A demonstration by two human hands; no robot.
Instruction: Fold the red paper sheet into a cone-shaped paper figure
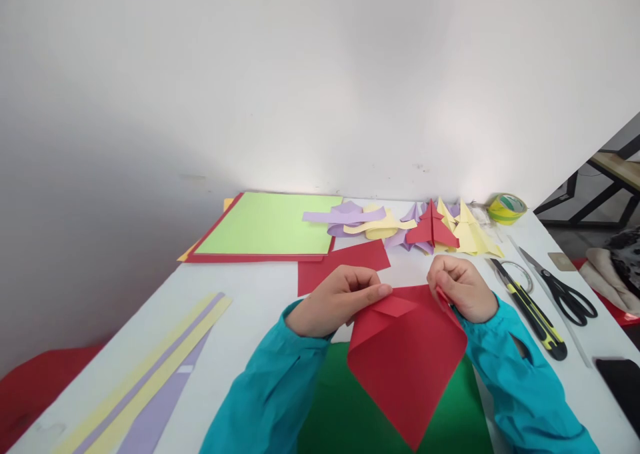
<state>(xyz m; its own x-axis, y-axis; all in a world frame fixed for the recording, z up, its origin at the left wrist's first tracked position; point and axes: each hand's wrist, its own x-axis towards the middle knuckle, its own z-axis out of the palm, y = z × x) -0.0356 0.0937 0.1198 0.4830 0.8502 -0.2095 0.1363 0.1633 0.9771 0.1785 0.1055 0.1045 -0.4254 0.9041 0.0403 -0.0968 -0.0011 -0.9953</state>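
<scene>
A red paper sheet, partly folded into a kite shape with its point toward me, lies over a dark green sheet. My left hand pinches the sheet's upper left corner, fingers closed on the fold. My right hand grips the upper right corner, fingers curled around the paper's edge. Both arms wear teal sleeves.
A light green sheet on red paper lies at the back. Beside it lie purple and yellow strips and folded paper figures. A tape roll, scissors, a utility knife and a phone sit right. Long strips lie left.
</scene>
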